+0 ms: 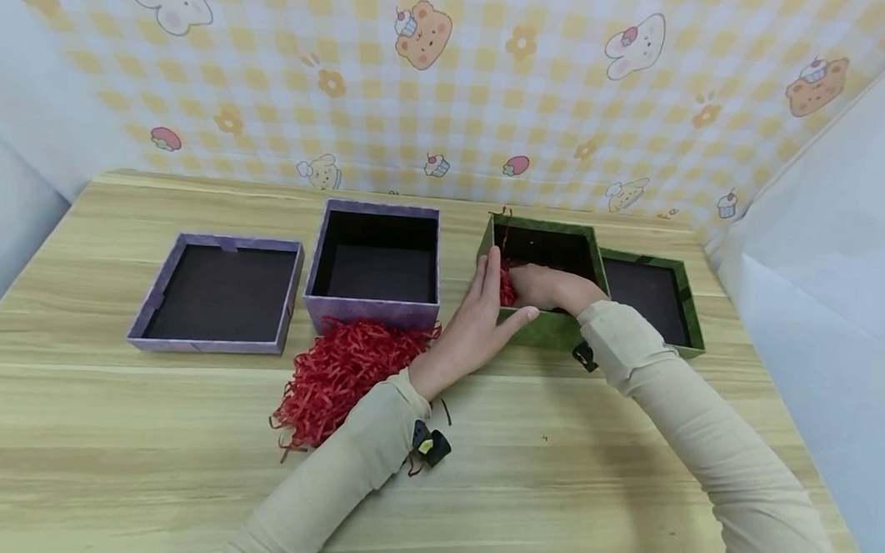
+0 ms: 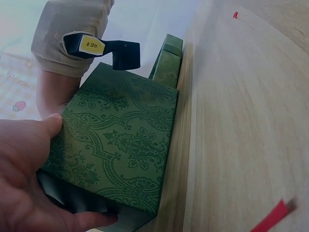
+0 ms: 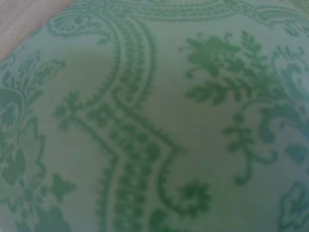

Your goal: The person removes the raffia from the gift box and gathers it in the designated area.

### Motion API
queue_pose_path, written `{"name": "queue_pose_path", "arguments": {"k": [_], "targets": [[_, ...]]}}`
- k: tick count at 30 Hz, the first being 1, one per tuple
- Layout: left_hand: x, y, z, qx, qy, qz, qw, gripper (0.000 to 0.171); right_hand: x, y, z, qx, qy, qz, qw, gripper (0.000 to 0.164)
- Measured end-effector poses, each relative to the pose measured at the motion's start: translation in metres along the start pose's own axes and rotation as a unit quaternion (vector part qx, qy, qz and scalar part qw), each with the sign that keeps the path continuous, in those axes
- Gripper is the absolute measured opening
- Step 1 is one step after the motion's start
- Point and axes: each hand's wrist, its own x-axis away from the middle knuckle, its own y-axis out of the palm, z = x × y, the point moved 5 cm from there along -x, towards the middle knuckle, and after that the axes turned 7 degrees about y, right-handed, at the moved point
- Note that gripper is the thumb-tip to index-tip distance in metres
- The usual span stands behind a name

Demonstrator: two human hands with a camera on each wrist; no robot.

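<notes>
My left hand (image 1: 472,332) rests against the near left corner of a green patterned box (image 1: 548,328). Its fingers lie straight along the left side, while the thumb reaches over the front rim. In the left wrist view, that thumb and a finger touch two neighbouring faces of the box (image 2: 120,140). Inside the box is my right hand (image 1: 540,286), next to red shredded paper (image 1: 507,287); its fingertips are hidden, so I cannot tell whether they pinch the paper. The green box wall (image 3: 159,121) fills the right wrist view.
A heap of red shredded paper (image 1: 339,380) lies before an open purple box (image 1: 373,310). The purple lid (image 1: 206,347) lies upturned at the left, and the green lid (image 1: 688,310) leans right of the green box. Loose red strips (image 2: 270,220) lie on the table.
</notes>
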Motion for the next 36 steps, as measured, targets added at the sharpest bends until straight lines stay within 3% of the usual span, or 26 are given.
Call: {"name": "queue_pose_path", "arguments": {"k": [9,18,20,27,36], "targets": [[0.002,0.001,0.000,0.001,-0.009,-0.004,1.0000,0.089,0.005,-0.002,0.007,-0.011,-0.005,-0.020,1.000,0.026],[0.000,0.002,0.000,-0.003,-0.010,0.001,0.9999,0.089,0.016,-0.017,0.014,-0.021,-0.048,0.009,0.999,0.020],[0.000,0.002,0.000,-0.002,-0.011,-0.001,0.9999,0.089,0.020,-0.021,0.015,-0.027,-0.050,0.014,0.998,0.024],[-0.002,0.002,-0.001,-0.001,-0.013,-0.002,0.9999,0.089,0.038,-0.044,0.018,-0.021,0.006,0.043,0.999,0.074],[-0.003,0.002,-0.001,-0.002,-0.011,0.004,0.9999,0.092,0.056,-0.066,0.020,-0.043,-0.003,0.074,0.996,0.080]]}}
